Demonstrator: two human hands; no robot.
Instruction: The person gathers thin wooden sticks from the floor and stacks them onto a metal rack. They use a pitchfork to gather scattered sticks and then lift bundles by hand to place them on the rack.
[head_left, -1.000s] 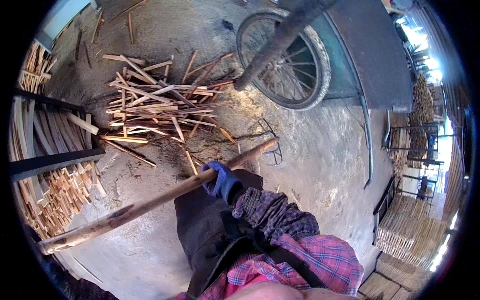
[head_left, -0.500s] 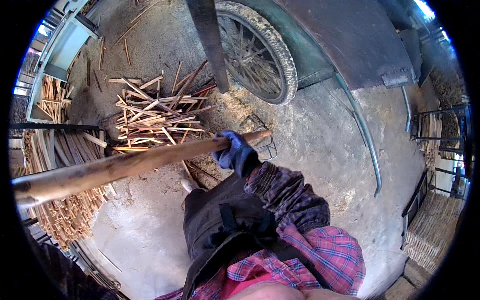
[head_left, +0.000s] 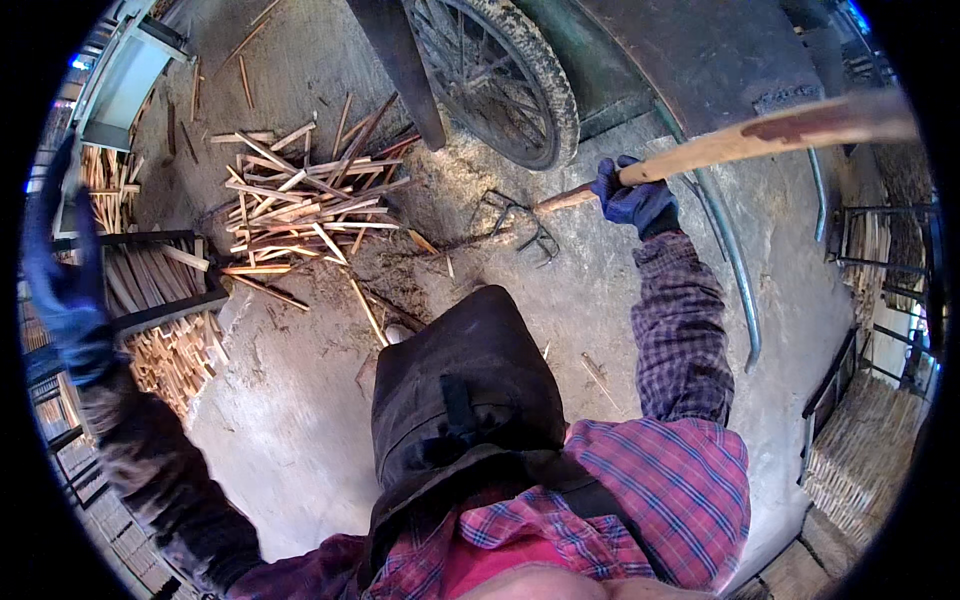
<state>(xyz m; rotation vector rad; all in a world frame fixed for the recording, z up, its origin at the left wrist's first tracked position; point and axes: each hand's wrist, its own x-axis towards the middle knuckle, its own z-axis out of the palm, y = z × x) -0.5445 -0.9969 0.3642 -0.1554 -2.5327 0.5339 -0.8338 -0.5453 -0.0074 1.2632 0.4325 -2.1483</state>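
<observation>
My right hand [head_left: 638, 195], in a dark blue glove, is closed round the wooden handle of a long-handled fork [head_left: 770, 135]. The handle slants up to the right past the hand, and its far end blurs near the picture's rim. The fork's dark metal prongs [head_left: 520, 228] rest on the concrete floor, just right of a pile of wood sticks [head_left: 310, 205]. Out at the far left, my blue-gloved left hand [head_left: 72, 300] is raised with its fingers apart, holding nothing. It is somewhat blurred and appears in front of stacked wood.
A spoked wheel [head_left: 490, 75] with a muddy tyre stands under a dark cart body [head_left: 690, 60]. A curved metal bar [head_left: 735, 270] reaches down toward the floor. Stacked wood strips [head_left: 180, 355] fill racks at left; more bundled strips [head_left: 865, 450] lie at right.
The fork's handle has swung from the left side over to the right, with my right hand moving right on it. My left hand has come into view at the left, apart from the handle.
</observation>
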